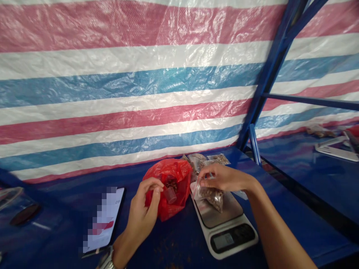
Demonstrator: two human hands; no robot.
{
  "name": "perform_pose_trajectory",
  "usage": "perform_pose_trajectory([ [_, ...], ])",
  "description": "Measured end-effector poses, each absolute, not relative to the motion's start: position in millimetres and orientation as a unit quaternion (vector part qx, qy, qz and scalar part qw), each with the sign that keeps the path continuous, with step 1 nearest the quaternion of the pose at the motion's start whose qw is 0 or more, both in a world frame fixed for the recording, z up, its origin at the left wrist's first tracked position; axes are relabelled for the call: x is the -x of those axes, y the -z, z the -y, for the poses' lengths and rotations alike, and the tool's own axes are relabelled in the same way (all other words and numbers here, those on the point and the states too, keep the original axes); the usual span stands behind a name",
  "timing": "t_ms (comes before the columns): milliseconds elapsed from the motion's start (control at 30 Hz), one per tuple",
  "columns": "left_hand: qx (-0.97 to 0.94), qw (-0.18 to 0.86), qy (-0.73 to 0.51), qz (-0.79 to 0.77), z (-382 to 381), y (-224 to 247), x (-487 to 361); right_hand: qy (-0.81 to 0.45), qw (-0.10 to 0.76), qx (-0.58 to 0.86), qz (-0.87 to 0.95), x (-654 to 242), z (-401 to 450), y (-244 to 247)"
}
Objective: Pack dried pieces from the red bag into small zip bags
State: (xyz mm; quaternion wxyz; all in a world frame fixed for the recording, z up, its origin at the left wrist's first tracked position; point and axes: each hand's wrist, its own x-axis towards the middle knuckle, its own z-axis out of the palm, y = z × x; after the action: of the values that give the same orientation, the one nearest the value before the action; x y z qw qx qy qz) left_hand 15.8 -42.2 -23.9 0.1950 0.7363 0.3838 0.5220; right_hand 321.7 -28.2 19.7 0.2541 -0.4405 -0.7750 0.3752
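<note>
Left hand [146,203]: curled, thumb and forefinger almost meeting at the clear cup [170,195]; cannot tell whether gripping.
Right hand [224,177]: pinching the filled pouch [214,200] up top, over the scale [235,213].
Red bag [182,201]: gaping around the clear cup, between both hands.
Packets [220,159]: crowding the table's [129,180] far edge, partly behind the right hand.
Phone [112,213]: lying left of the left hand.

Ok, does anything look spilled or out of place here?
Yes: fine brown specks lie scattered on the blue tabletop, left of the flat white digital scale. They look spilled, being loose and uncontained; I can't tell their source.
</note>
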Motion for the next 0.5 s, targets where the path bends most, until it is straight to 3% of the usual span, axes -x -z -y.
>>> perform_pose_trajectory([
  [233, -0.771, 0.096, -0.497, -0.387, 44, 28, -15, -0.205, 0.288, 0.486, 0.799, -323, 24, -18],
  [500, -0.801, 0.038, -0.483, -0.351, 42, 24, -14, -0.077, 0.403, 0.537, 0.737, -320, 9, -16],
])
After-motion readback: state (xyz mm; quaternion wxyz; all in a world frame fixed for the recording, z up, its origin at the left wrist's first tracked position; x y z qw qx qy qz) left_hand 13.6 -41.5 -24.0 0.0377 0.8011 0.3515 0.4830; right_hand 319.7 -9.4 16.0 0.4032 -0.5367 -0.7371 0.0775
